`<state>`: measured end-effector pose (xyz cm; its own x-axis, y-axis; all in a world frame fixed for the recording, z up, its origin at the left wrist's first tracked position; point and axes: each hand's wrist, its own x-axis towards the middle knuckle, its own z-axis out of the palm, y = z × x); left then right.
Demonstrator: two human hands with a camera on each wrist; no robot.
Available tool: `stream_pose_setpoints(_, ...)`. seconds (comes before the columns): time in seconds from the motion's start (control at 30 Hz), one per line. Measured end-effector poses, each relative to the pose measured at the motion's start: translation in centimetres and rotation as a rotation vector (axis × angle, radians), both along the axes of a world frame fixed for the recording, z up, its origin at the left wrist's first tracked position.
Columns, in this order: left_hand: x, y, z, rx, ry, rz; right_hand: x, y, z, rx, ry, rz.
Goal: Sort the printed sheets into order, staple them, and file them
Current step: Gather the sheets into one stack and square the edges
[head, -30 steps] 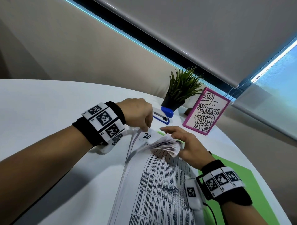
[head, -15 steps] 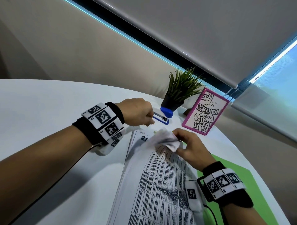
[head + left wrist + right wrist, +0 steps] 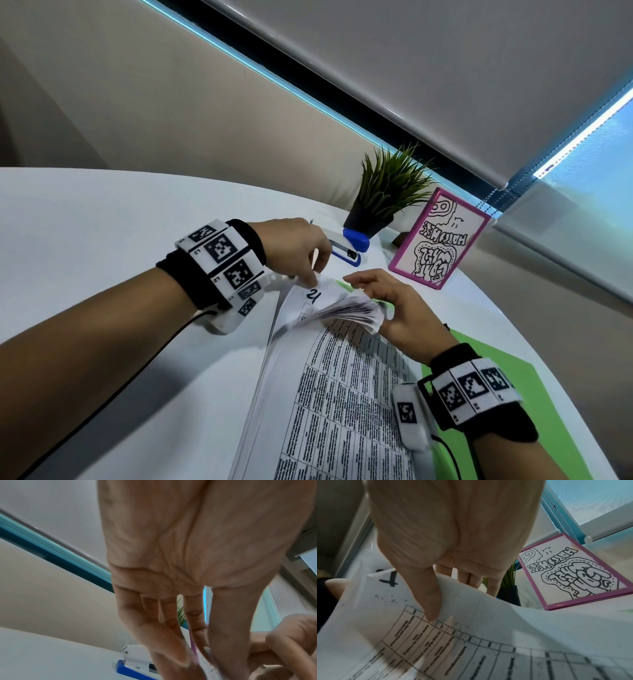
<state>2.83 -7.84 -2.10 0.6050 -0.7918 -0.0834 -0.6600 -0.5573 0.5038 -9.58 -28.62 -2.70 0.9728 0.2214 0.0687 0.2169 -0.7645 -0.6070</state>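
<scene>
Printed sheets: white stack, black tabular print, lying flat on the white counter; far corner of the upper pages curled up and fanned.
Exposed page: handwritten "21" at its far corner.
Stapler: blue base, white top, closed; resting on the counter just beyond the stack's far end.
Green folder: flat on the counter, partly under the stack's right edge.
</scene>
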Motion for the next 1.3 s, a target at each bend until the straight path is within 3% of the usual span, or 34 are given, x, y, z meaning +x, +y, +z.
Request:
stream_pose_setpoints(0.23,0.0,0.1,0.6,-0.134,0.081,0.023,-0.4,-0.1,0.5,0.036,0.018,-0.019)
stream_pose_setpoints(0.5,0.5,0.9,0.5,-0.054,0.127,0.029,-0.8,-0.6,0.3,-0.071,-0.010,-0.022)
stream_pose_setpoints(0.6,0.5,0.7,0.3,-0.052,0.101,0.025,-0.7,-0.7,0.2,-0.009,-0.026,-0.002)
stream_pose_setpoints(0.73,0.5,0.5,0.4,-0.143,0.104,-0.006,-0.3,-0.8,-0.3,-0.061,-0.030,-0.009)
stream_pose_setpoints(0.93,-0.3,0.4,1.5,-0.275,0.245,-0.073,-0.2,-0.4,-0.1,-0.108,-0.063,-0.011)
stream_pose_setpoints(1.03,0.0,0.5,1.5,-0.203,0.166,-0.009,-0.3,-0.9,-0.4,-0.099,-0.094,0.030)
stream_pose_setpoints(1.2,0.3,0.8,0.1,0.129,0.068,0.023,-0.7,-1.0,-0.4,0.028,0.023,0.012)
stream_pose_setpoints(1.3,0.1,0.6,0.0,0.137,0.064,0.009,-0.7,-1.0,-0.5,0.055,-0.009,0.016)
